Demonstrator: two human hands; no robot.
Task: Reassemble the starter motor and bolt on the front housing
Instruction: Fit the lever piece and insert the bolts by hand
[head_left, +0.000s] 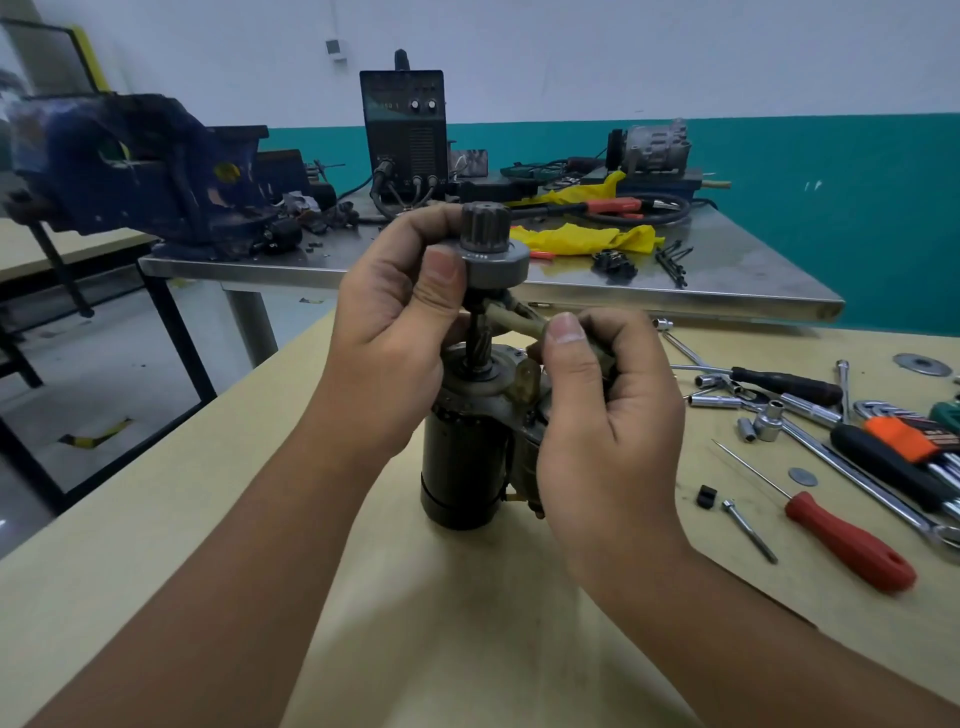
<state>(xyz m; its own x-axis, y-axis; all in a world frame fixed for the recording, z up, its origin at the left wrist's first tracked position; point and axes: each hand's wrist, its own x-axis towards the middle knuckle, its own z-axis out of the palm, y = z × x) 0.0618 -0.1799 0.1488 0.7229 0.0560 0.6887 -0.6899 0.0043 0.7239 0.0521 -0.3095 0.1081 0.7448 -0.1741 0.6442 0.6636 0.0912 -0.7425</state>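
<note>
The black starter motor body (460, 462) stands upright on the wooden table, its splined shaft (479, 347) pointing up. My left hand (400, 317) grips the pinion drive gear (494, 244) at the top of the shaft, thumb against its grey disc. My right hand (608, 395) pinches the beige shift fork lever (519, 318), whose forked end sits at the shaft just under the gear. The solenoid side of the motor is mostly hidden behind my right hand. No front housing is visible.
Sockets, a ratchet (810, 431), hex keys (914, 441), a red-handled pick (847, 540), a long bolt (750, 530) and washers lie to the right on the wooden table (208, 519). Behind stands a steel bench (701, 291) with a blue vise (135, 166), a welder (405, 135) and yellow gloves (582, 236).
</note>
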